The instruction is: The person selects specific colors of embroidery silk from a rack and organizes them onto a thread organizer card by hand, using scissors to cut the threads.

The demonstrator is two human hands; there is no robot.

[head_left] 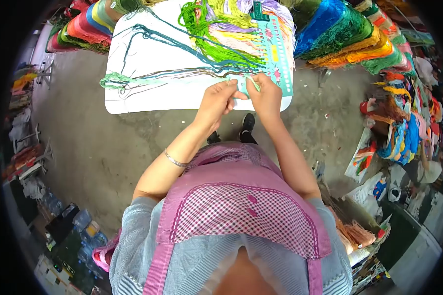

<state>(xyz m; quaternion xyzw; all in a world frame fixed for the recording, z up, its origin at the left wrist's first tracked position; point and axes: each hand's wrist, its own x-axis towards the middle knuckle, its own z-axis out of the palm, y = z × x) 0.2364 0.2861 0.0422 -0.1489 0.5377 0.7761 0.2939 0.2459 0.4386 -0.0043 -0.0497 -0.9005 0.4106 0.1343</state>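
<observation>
Near the front edge of a white table, my left hand [216, 102] pinches thread at its fingertips. Just beside it, my right hand [267, 97] is closed on a loop of mint-green thread [254, 82]. Under and behind my right hand lies a teal card [286, 59] with punched holes and flower prints. Bright green floss [206, 44] and dark teal floss [182, 45] run leftward from its holes. Brown thread [182, 73] stretches left from my hands, toward a loose mint-green bundle [115, 81]. My fingers partly hide the thread ends.
The white table [157, 101] has rounded corners. Colourful skeins hang at its left [86, 27] and right [349, 37]. More thread bundles [403, 137] stand farther right. Plastic bottles [86, 236] sit at lower left. Concrete floor [93, 132] surrounds the table.
</observation>
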